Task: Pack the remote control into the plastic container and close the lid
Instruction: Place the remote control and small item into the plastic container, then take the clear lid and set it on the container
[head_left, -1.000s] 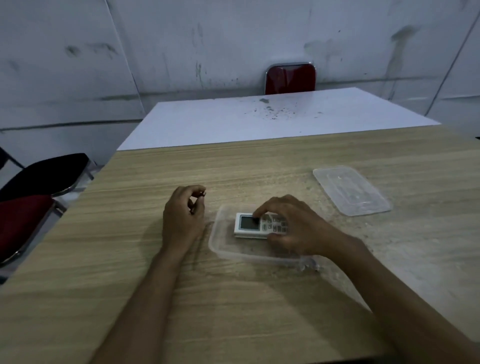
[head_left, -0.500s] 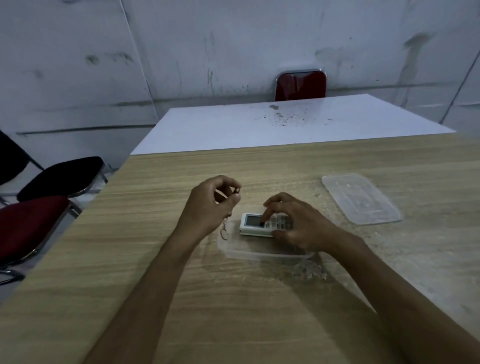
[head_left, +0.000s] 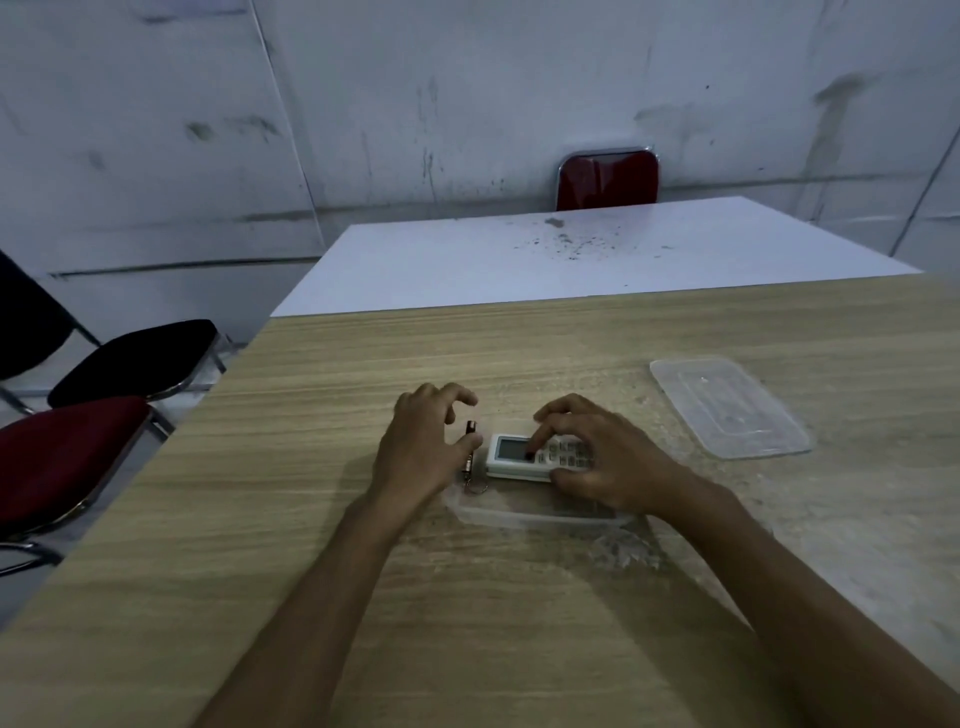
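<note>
A white remote control (head_left: 511, 451) with a small screen lies inside the clear plastic container (head_left: 519, 517) on the wooden table. My right hand (head_left: 608, 457) grips the remote, fingers on its buttons and thumb on its near edge. A small dark keychain piece (head_left: 470, 446) with a metal ring lies at the container's left end, next to the remote. My left hand (head_left: 421, 447) is beside it with fingers spread, the thumb tip just touching it. The clear lid (head_left: 727, 405) lies flat on the table to the right, apart from the container.
The wooden table (head_left: 467, 623) runs out past both forearms. A white table (head_left: 519, 260) butts against its far edge, with a red chair (head_left: 608, 179) behind. A black chair (head_left: 135, 358) and a red chair (head_left: 62, 457) stand at the left.
My left hand carried the keychain piece from beside the container over its left end, then spread its fingers and left it lying there. My right hand stayed on the remote.
</note>
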